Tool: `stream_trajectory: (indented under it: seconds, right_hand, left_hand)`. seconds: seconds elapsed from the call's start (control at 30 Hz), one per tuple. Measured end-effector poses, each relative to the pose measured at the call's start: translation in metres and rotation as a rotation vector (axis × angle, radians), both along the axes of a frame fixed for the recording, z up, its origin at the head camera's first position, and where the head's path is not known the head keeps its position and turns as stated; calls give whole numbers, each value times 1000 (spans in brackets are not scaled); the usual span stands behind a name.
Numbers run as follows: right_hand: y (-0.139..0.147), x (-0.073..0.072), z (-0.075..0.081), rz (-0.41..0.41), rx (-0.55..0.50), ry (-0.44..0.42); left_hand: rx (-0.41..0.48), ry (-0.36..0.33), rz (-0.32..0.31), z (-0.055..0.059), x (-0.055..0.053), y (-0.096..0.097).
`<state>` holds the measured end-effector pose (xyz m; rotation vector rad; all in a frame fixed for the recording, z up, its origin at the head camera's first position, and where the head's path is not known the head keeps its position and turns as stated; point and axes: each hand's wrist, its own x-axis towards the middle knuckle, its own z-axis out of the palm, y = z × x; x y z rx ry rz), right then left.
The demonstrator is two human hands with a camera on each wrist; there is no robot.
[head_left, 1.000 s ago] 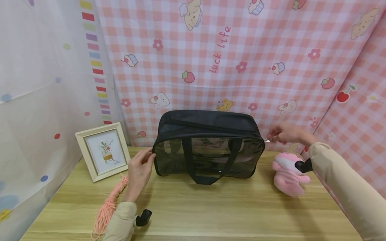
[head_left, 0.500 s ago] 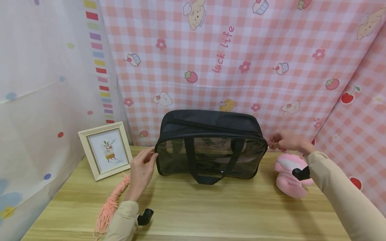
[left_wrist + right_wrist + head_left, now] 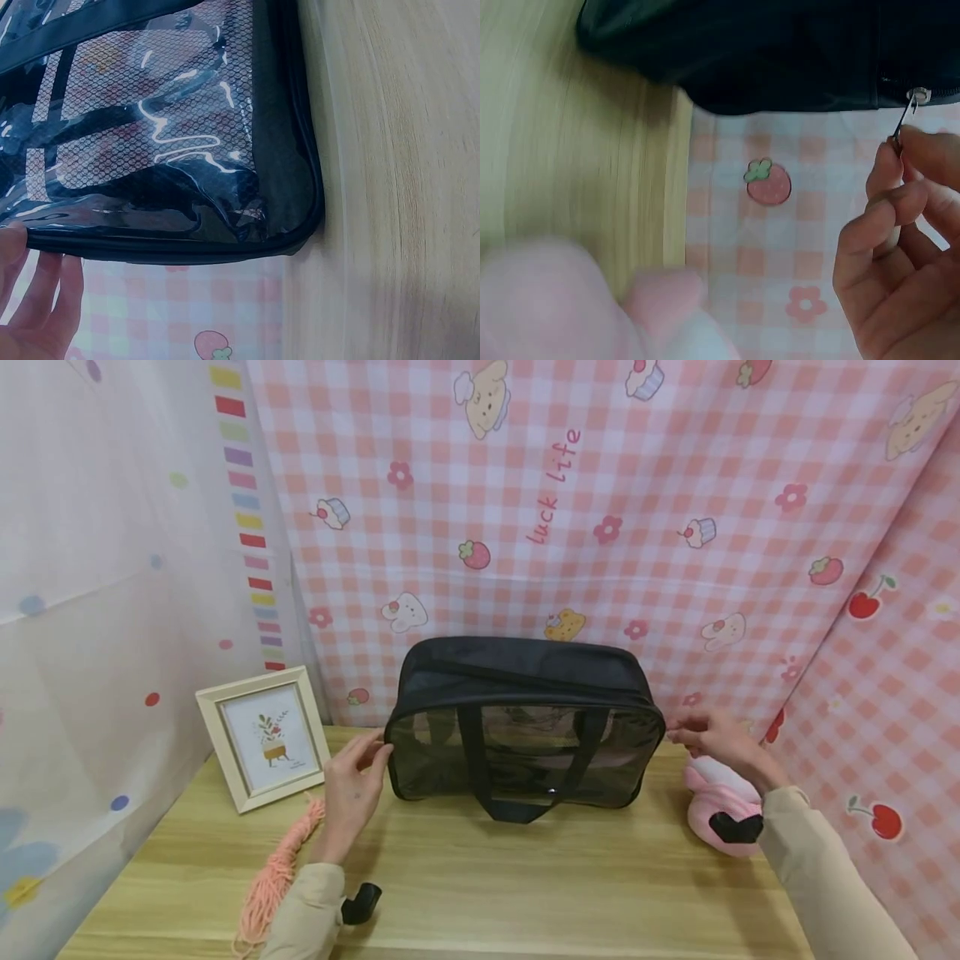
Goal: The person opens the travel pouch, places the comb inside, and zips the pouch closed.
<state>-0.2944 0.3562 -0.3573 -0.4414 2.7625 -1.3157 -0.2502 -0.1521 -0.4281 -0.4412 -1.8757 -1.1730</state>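
Pink checked cloth with little bears, cupcakes and strawberries all around, and a light wooden table below. From the head view: black zip bag with see-through front upright in the middle of the table, close to the cloth at the back. Left hand at the bag's left end, fingers mostly straight, tips touching the edge, holding nothing. Right hand at the bag's right end, fingers pinched together. Soft pink plush toy just under that hand. White picture frame with a plant drawing leaning at the left, and a bunch of peach yarn lying near the left sleeve.

From the left wrist view: bag's shiny see-through side close up, with its black edge. Fingers straight against the bottom edge, not curled round it.

From the right wrist view: small silver zip pull at the dark end of the bag, pinched between fingertips. Plush toy a pink blur low down.

Could go wrong: a tiny pull, easy to slip out of the pinch. A hard tug could slide or tip the whole bag, since the left hand only touches and does not hold. Zip could also catch at the round corner.
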Motion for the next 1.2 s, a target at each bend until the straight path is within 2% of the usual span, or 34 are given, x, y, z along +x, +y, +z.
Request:
stream_trajectory:
  seconds: [0.07, 0.17, 0.3, 0.4, 0.47, 0.57, 0.7, 0.77, 0.83, 0.93, 1.07, 1.2]
  right_hand:
    - [-4, 3, -9, -59, -35, 30]
    - [-10, 9, -23, -162, -104, 25]
    - [-20, 17, -38, -262, -363, -33]
    - [-29, 19, -45, -324, -600, -63]
    - [-34, 20, -48, -359, -718, -84]
    - [-39, 24, -54, -391, -888, -139]
    - [-43, 29, -62, -364, -1074, -192]
    - [-44, 31, -63, -333, -1154, -200]
    - [-44, 31, -64, -314, -1210, -204]
    - [-46, 29, -61, -300, -1237, -203]
    - [-48, 27, -59, -287, -1215, -206]
    - [-48, 30, -61, -306, -1167, -192]
  left_hand:
    - [2, -2, 4, 0, 0, -1]
    - [-1, -10, 12, 1, 1, -2]
    - [-2, -3, 29, 6, 5, 0]
    - [-1, 1, 43, 18, 14, 6]
    - [-1, 6, 43, 26, 19, 9]
    - [-3, 2, 29, 17, 13, 7]
    - [-11, -20, 10, -1, 1, 2]
    - [-17, -28, 3, 0, 2, 2]
    - [-16, -26, -2, 1, 3, 2]
    - [-7, -4, 4, 3, 2, 1]
    - [5, 17, 5, 5, -1, 0]
    - [-5, 3, -8, 4, -1, 1]
